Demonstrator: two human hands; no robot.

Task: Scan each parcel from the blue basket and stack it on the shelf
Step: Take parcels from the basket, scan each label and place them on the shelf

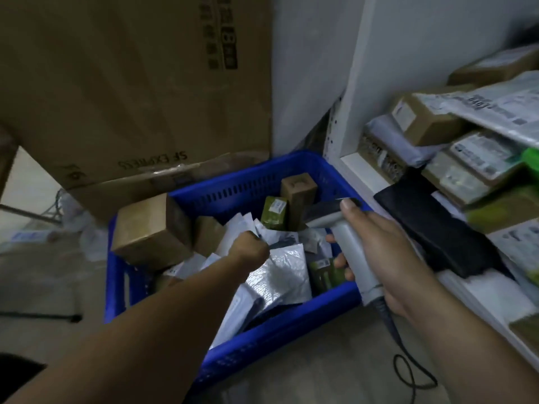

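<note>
The blue basket [280, 325] stands on the floor, full of parcels: silver and white mailer bags [280, 275], brown cartons [148, 228] and small green boxes [274, 212]. My left hand [248, 247] reaches into the basket with its fingers closed on the edge of a white mailer bag [264, 230]. My right hand [376, 249] holds a grey handheld scanner [347, 240] above the basket's right side, its head pointing left over the parcels. To the right, the white shelf [350, 161] holds stacked parcels [472, 167].
A big brown cardboard box [134, 91] leans behind the basket. A black parcel [434, 225] lies on the shelf's lower level near my right hand. The scanner's black cable [408, 365] loops down to the floor. Loose bags lie on the floor at left [32, 237].
</note>
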